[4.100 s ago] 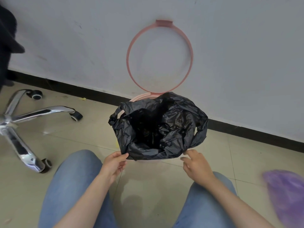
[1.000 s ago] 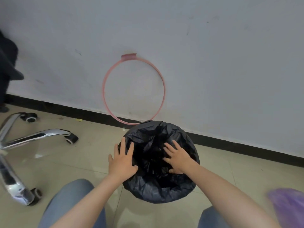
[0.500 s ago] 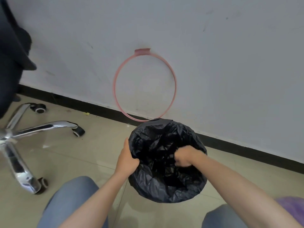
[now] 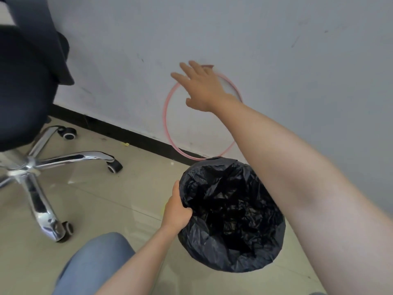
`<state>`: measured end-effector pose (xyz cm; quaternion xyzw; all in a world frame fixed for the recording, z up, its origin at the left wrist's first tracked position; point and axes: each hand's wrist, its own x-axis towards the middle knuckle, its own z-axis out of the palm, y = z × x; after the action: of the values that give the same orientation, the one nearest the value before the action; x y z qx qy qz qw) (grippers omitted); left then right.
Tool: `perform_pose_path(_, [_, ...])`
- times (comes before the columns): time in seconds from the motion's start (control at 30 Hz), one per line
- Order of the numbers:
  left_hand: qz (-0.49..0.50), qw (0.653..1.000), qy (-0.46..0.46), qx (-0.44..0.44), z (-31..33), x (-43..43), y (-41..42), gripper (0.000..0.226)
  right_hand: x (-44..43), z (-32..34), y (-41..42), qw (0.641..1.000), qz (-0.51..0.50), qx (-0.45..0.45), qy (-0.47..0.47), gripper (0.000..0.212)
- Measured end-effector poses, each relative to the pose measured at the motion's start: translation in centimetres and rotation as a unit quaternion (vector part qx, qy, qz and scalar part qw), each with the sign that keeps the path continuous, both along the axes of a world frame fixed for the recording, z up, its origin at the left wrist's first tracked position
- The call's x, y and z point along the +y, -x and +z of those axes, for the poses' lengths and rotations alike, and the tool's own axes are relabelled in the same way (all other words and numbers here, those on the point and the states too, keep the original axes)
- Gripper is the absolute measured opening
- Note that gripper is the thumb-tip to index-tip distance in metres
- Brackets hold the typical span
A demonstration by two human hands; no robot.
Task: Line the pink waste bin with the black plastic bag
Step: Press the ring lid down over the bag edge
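Note:
The black plastic bag (image 4: 231, 213) is draped over the waste bin on the floor and folded down its outside, so the pink bin itself is hidden. My left hand (image 4: 175, 211) grips the bag-covered left rim. The bin's pink ring (image 4: 168, 124) stands upright against the wall just behind the bin. My right hand (image 4: 200, 86) is stretched out with fingers spread, in front of the top of that ring, holding nothing.
A black office chair (image 4: 23, 81) with a chrome star base (image 4: 38, 173) and castors stands at the left. A white wall with a black skirting strip (image 4: 119, 133) runs behind the bin. My jeans-clad knee (image 4: 93, 265) is at the bottom.
My right hand has left the inside of the bag and reached up and forward to the top of the pink ring. My left hand stays on the left rim.

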<state>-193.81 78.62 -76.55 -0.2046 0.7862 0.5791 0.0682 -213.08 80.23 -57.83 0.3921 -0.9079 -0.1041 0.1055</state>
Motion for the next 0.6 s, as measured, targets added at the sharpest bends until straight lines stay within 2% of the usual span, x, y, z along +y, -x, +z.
perform_pose_path(0.17, [0.006, 1.0, -0.002, -0.015, -0.2, -0.4, -0.1, 0.078, -2.2, -2.2, -0.3, 0.981, 0.053, 0.065, -0.173, 0.067])
perform_pose_path(0.23, [0.007, 1.0, 0.0, -0.012, -0.3, -0.6, -0.1, 0.08, -2.2, -3.1, 0.0, 0.972, 0.053, 0.084, -0.213, 0.064])
perform_pose_path(0.37, [-0.007, 1.0, -0.012, 0.006, 0.2, -0.2, 0.2, 0.074, -1.9, -2.5, -0.2, 0.972, 0.045, 0.107, -0.204, 0.056])
perform_pose_path(0.53, [-0.005, 0.999, -0.03, 0.014, 0.3, 1.0, 0.7, 0.065, 1.3, 0.1, -1.2, 0.976, 0.004, 0.123, -0.182, 0.024])
perform_pose_path(0.6, [-0.004, 0.999, -0.034, 0.02, 0.1, 1.1, 0.8, 0.065, 3.6, 0.3, -2.1, 0.974, 0.051, 0.177, -0.135, 0.022])
